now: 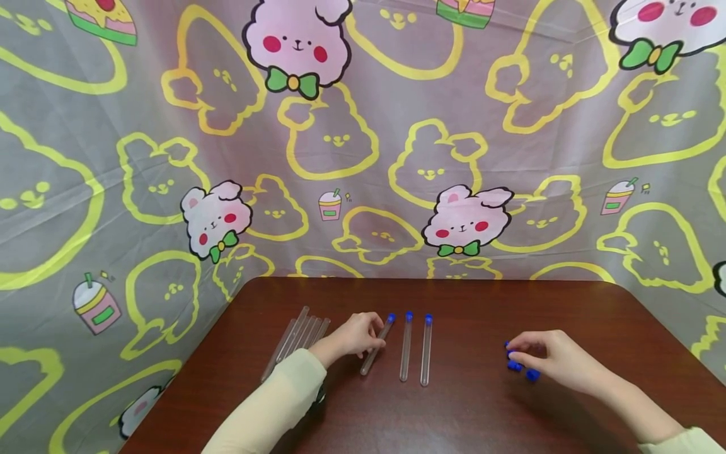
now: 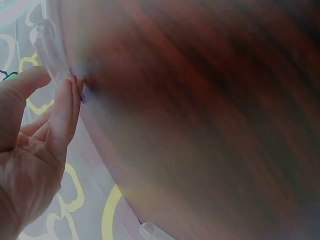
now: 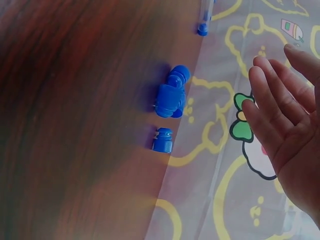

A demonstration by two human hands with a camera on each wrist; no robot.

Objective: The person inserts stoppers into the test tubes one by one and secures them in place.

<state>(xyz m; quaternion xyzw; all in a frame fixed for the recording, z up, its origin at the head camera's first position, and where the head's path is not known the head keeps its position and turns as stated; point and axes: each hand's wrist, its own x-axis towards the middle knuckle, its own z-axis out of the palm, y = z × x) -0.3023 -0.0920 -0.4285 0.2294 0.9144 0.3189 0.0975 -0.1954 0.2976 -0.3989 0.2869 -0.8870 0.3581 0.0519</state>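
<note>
My left hand point(image 1: 357, 334) pinches a clear test tube point(image 1: 375, 350) with a blue cap, which lies slanted on the table. In the left wrist view the tube point(image 2: 49, 47) passes between thumb and fingers, its rounded end upward. Just right of it lie two more capped test tubes point(image 1: 406, 350) point(image 1: 426, 353), roughly parallel. My right hand point(image 1: 561, 359) hovers by a small group of loose blue caps point(image 1: 514, 365). The right wrist view shows this hand point(image 3: 290, 110) with relaxed fingers and nothing in them, apart from the clustered caps point(image 3: 170, 100) and a single cap point(image 3: 162, 140).
Several uncapped clear tubes point(image 1: 295, 340) lie together at the table's left, beside my left forearm. The dark brown table point(image 1: 465, 416) ends at a back edge against a patterned cloth point(image 1: 374, 145), which also hangs along both sides.
</note>
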